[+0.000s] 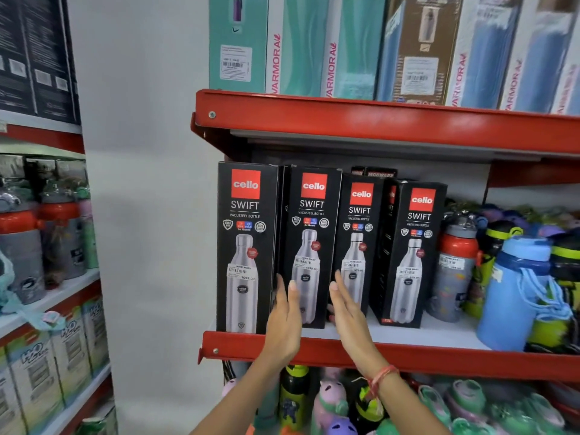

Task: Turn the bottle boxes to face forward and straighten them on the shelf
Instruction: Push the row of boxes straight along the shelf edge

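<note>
Several black bottle boxes stand upright on the middle shelf (pixel 408 332), printed fronts outward. The leftmost box (pixel 246 246) sits at the shelf's front edge. The second box (pixel 309 240) stands slightly further back. A third box (pixel 357 240) is set deeper, and the rightmost box (pixel 411 255) is angled with its left side showing. My left hand (pixel 284 321) lies flat, fingers straight, against the second box's left edge. My right hand (pixel 346 309) is flat against that box's right edge, in front of the third box. Neither hand closes around anything.
Loose bottles fill the shelf's right part: a red-capped grey bottle (pixel 453 265) beside the rightmost box and a blue bottle (pixel 514 293). Tall teal and blue boxes (pixel 298 48) stand on the shelf above. More bottles sit below, and another rack (pixel 47 277) stands at the left.
</note>
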{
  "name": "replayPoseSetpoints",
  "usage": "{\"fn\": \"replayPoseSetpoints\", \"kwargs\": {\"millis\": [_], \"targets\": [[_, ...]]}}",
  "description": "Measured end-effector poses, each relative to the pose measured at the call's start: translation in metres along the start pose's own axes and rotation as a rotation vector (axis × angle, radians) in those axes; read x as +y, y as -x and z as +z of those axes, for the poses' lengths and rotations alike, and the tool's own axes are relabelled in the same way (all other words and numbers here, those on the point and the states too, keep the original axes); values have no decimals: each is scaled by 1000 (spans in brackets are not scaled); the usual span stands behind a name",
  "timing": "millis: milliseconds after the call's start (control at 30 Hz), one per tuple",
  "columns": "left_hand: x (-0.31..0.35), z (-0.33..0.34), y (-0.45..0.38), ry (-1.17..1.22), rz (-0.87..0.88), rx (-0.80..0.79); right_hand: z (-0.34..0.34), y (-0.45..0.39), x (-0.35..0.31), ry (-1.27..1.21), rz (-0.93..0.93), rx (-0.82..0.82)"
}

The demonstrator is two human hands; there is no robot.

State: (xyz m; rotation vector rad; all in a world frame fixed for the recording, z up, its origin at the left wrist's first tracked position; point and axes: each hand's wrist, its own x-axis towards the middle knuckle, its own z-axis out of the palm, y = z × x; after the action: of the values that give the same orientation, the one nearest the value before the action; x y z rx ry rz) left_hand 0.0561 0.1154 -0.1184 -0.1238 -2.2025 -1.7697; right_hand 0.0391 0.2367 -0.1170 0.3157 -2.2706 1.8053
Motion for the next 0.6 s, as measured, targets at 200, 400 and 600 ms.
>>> {"fn": "replayPoseSetpoints", "kwargs": {"millis": [200,400,600], "targets": [[2,-5,12,-74,31,-7,-1,6,-1,30,-2,-59],[7,-19,35,-145,63,70,-7,21,10,2,-4,-70],[-2,-24,47,-159,97,102,-8,36,16,-57,-29,-48]]}}
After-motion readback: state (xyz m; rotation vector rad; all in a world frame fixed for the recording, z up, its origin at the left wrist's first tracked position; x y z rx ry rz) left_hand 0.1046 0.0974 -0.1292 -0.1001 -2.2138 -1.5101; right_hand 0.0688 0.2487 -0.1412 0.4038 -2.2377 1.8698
